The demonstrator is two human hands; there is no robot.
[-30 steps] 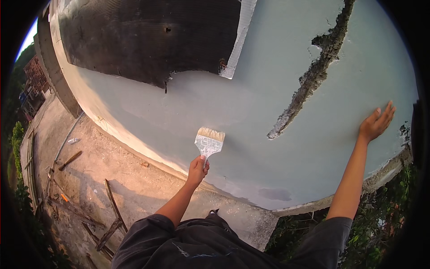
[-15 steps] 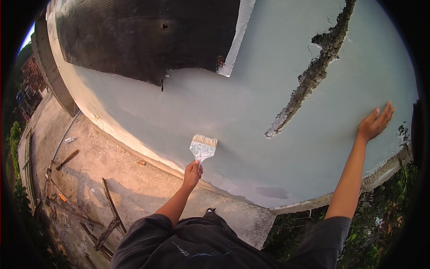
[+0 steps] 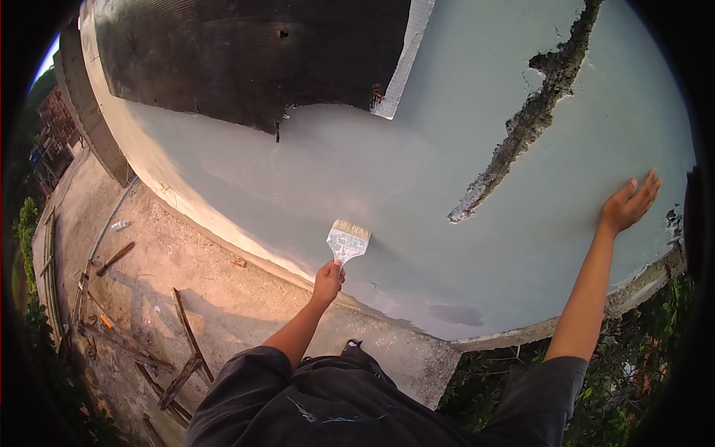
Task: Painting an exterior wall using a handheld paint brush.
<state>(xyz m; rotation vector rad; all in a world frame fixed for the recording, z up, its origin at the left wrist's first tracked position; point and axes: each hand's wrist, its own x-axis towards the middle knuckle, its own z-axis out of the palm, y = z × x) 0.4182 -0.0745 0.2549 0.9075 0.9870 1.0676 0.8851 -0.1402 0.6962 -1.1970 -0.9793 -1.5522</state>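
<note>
Head view, the only one; I see a person's left hand (image 3: 328, 283) wrapped round the handle of a wide flat brush (image 3: 348, 240), fingers curled tight on it, thumb along the near side; brush is near the middle of the view, pale bristles up, its body smeared whitish, held in front of a curved grey-white wall (image 3: 410, 276); can't tell from here whether the bristles touch it; right hand (image 3: 630, 205) is well apart, off to the right, holding nothing, fingers extended and slightly parted, thumb away from them, looks laid against the same wall; between the two hands, higher up, a rough gouge (image 3: 532, 123) runs slantwise through the smooth coat, dark and crumbly inside; upper left, a dark ribbed area (image 3: 223, 59) with a ragged lower edge and a pale strip (image 3: 410, 67) down its right side; a darker patch (image 3: 456, 314) low on the wall, right of the brush; below left, dusty ground (image 3: 223, 268) with weathered wood pieces (image 3: 179, 384), a thin grey pipe (image 3: 104, 227) and long poles (image 3: 53, 290) near the far edge; leafy plants (image 3: 611, 365) lower right, under the wall's rim; dark shirt (image 3: 320, 410) fills the bottom, one dark shoe (image 3: 353, 345) just ahead of it.
</note>
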